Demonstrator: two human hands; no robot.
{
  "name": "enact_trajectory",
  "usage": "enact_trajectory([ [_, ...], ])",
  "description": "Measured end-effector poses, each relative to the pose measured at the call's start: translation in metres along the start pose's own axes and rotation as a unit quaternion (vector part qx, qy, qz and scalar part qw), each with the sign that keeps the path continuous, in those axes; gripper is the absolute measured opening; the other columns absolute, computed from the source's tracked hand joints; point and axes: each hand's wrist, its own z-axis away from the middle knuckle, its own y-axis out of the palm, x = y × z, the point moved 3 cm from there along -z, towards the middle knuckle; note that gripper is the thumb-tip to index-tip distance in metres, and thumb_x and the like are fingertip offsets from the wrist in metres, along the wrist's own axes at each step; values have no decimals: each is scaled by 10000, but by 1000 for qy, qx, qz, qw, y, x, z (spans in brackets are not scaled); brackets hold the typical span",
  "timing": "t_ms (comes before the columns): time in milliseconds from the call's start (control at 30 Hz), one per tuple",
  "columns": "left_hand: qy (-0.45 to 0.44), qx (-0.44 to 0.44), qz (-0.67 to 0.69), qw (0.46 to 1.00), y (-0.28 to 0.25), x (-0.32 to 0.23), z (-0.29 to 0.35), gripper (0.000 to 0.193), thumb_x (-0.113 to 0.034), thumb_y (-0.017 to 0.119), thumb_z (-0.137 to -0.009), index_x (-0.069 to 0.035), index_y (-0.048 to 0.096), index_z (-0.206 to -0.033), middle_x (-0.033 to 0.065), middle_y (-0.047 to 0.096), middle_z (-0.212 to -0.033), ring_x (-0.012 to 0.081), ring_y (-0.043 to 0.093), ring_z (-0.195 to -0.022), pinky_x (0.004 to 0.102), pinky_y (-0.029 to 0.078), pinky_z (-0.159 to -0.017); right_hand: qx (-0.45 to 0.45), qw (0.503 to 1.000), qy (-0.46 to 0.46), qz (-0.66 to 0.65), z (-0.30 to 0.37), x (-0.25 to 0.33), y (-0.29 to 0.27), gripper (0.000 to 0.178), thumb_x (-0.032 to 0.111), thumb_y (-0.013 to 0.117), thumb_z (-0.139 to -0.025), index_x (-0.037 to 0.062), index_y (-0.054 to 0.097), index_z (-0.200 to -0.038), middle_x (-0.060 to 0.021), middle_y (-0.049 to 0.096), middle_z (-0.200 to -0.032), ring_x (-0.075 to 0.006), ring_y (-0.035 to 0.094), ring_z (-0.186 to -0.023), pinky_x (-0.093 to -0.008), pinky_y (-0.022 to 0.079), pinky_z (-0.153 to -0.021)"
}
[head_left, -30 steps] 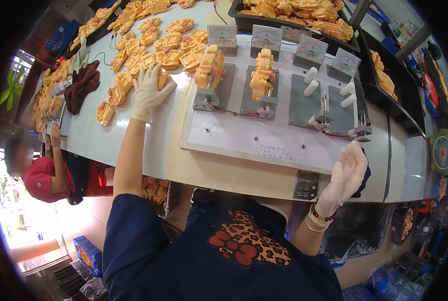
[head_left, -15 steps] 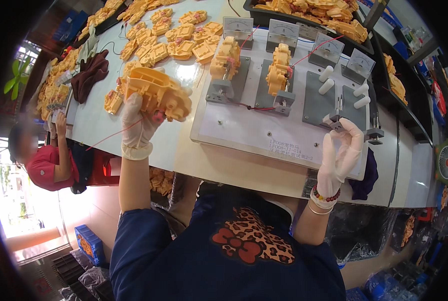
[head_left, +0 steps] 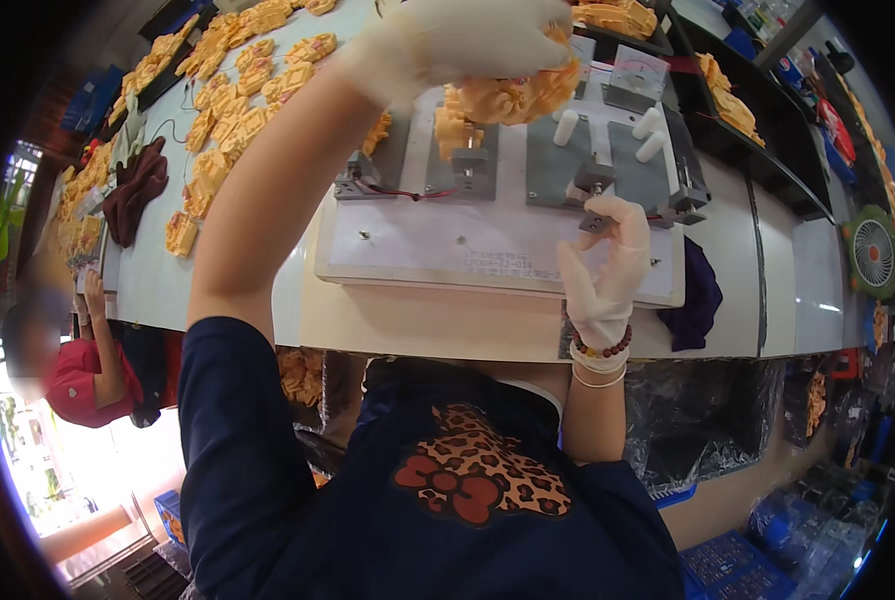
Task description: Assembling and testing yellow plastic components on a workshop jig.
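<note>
My left hand (head_left: 457, 45), in a white glove, reaches across the bench, closed around an orange-yellow plastic housing (head_left: 522, 95). It holds the housing over the test fixture (head_left: 417, 245), near a grey plate (head_left: 552, 165) with white pegs (head_left: 565, 128). My right hand (head_left: 609, 270), also gloved, has its curled fingers at a small grey clamp block (head_left: 595, 178) at that plate's front edge; its thumb stands apart. A second housing (head_left: 454, 125) sits on the station to the left. My left forearm partly hides a third housing (head_left: 377, 132).
Many similar housings (head_left: 237, 120) lie on the left of the bench. A panel meter (head_left: 635, 75) stands behind the fixture, beside a black tray (head_left: 757, 150). A purple cloth (head_left: 695, 300) lies right of the fixture, a brown cloth (head_left: 135, 190) far left. A co-worker (head_left: 92, 375) sits at left.
My left hand has carried the housing rightward and away from me, from beside the fixture to above it. My right hand stays by the clamp block. The whole view has shifted somewhat.
</note>
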Motion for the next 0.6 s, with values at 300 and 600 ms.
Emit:
enact_trajectory([
  [300,-7,116,-200,973,31,22,-93,458,-312,473,-916,49,715,-1062,206,721,-1073,316,666,-962,391,498,-895,2,1000,8,-4,-1,2,1,446,22,673,-689,19,563,-1122,-83,637,-1071,-133,474,-741,-274,421,-724],
  [600,-174,240,126,947,51,-17,-50,506,-385,563,-956,7,564,-1275,172,692,-951,254,704,-847,363,562,-717,2,1000,-14,8,-3,-1,-3,464,58,722,-684,20,572,-1121,-96,547,-950,-211,493,-687,-315,437,-646],
])
